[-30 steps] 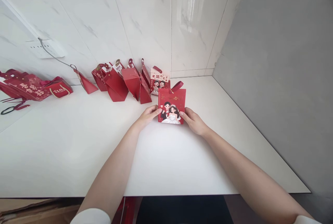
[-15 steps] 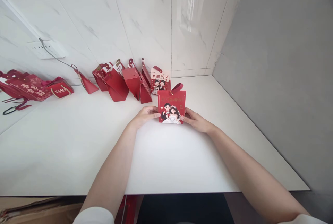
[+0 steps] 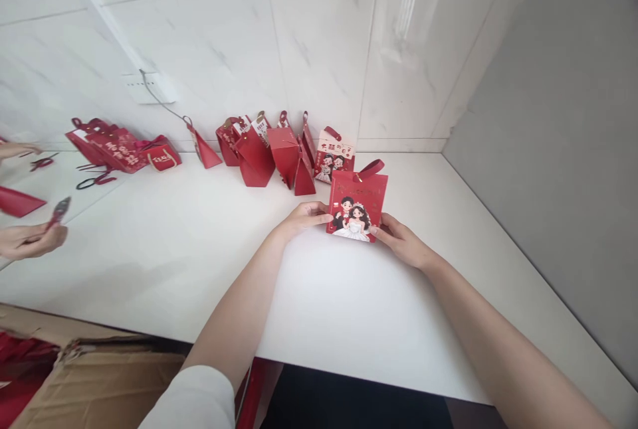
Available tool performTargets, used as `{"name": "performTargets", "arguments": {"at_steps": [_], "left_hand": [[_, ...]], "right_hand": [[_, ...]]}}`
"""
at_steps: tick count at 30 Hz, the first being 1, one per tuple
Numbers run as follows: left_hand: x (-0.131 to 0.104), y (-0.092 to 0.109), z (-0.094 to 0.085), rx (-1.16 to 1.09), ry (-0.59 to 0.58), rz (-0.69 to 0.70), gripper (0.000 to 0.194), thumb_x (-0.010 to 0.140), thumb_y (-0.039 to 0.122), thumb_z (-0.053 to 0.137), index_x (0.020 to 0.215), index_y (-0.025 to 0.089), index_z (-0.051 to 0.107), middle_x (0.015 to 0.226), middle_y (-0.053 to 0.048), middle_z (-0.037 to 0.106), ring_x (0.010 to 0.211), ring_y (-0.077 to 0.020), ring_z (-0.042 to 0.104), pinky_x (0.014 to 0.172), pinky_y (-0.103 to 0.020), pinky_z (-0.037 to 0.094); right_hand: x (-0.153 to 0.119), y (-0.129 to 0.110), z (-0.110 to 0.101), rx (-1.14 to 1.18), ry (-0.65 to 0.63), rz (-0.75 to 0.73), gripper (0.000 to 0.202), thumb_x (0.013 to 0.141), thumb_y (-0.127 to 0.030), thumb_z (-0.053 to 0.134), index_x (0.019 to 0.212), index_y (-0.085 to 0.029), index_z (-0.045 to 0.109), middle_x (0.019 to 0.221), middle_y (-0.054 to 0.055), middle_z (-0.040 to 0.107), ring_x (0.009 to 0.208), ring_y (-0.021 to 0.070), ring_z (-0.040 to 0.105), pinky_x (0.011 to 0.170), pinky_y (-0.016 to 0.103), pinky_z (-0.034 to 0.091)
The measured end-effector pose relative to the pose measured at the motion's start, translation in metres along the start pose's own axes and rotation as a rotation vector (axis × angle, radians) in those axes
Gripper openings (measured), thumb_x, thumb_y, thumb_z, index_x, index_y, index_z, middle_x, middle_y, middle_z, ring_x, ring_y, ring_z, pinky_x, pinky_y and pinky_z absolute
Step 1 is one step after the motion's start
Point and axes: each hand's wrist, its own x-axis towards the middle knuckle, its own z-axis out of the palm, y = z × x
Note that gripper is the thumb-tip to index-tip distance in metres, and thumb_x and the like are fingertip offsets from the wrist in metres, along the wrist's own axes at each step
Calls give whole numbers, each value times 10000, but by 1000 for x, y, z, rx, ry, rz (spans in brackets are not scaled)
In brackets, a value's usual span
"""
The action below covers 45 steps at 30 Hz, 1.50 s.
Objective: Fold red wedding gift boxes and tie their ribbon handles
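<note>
Facing six o'clock, the red box [image 3: 356, 200] is held between left hand [image 3: 303, 218] at nine o'clock and right hand [image 3: 400, 241] at four; probably light, creasable card, best gripped by its sides. A cream-topped box [image 3: 333, 145] stands behind, at eleven.

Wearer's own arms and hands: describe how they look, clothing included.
The left arm has a plain, white short sleeve ending near the elbow. The right arm shows no sleeve in view. The left hand and right hand look bare, without visible accessories.
</note>
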Motion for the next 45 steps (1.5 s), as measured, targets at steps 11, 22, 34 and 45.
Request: {"name": "performTargets", "arguments": {"at_steps": [11,22,34,45], "left_hand": [[-7,3,5,-26,7,-9,407,640,397,841,892,135,659,962,-67,686,893,-180,623,868,-344,433],[1,2,9,20,59,112,448,688,511,775,869,125,635,888,-53,674,833,-170,614,822,-314,449],[3,6,3,127,77,63,346,724,478,756,819,153,686,932,-53,705,880,-193,632,875,-328,465],[6,-4,24,334,273,220,787,772,446,715,1454,260,370,1495,-101,412,1351,-259,421,1118,-416,337]], "right_hand": [[-2,8,3,-49,14,56,489,907,-579,517,1282,-266,539,1325,79,582,1207,321,540,1008,456,463],[5,10,10,-60,136,60,407,906,-607,491,1069,-237,540,1172,79,649,1077,300,599,921,438,485],[7,10,7,-9,142,-6,334,917,-550,518,1050,-247,475,1162,60,641,1018,234,616,872,393,499],[5,4,8,-119,201,-146,344,926,-508,521,1155,-254,566,1206,86,581,952,229,633,895,412,513]]}}
